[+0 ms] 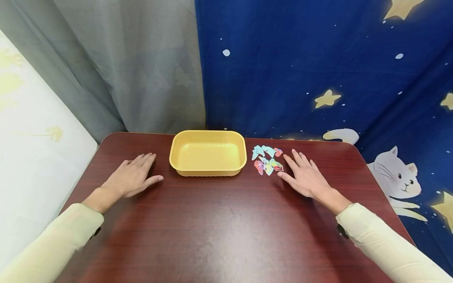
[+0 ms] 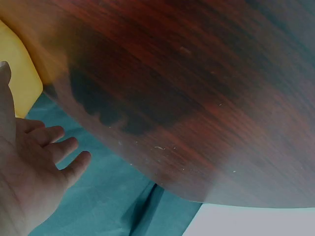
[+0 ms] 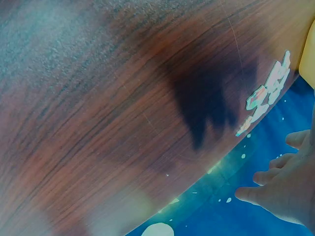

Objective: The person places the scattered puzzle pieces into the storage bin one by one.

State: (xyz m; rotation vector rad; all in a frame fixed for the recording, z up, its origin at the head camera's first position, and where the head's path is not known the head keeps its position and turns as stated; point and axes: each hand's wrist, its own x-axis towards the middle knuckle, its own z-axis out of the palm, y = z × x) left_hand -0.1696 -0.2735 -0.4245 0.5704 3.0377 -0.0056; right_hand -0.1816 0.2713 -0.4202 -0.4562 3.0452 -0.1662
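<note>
Toward the far edge of the table, a yellow plastic basin (image 1: 208,173) stands with nothing inside it. To its right lie several torn scraps of colourful printed paper (image 1: 268,166), light blue, red and yellow, loosely grouped. My left hand (image 1: 131,177), palm down with fingers straight, is held over the table left of the basin. My right hand (image 1: 305,175) is spread the same way, its fingertips right beside the scraps. In the left wrist view the left hand (image 2: 37,167) holds nothing. The right wrist view shows the right hand (image 3: 283,179) with bare, extended fingers.
The dark red wooden table (image 1: 212,220) has rounded far corners. Behind it hang a grey curtain (image 1: 152,70) and a blue curtain (image 1: 276,70) with stars and a white cat. A white surface (image 1: 32,157) borders the table's left side.
</note>
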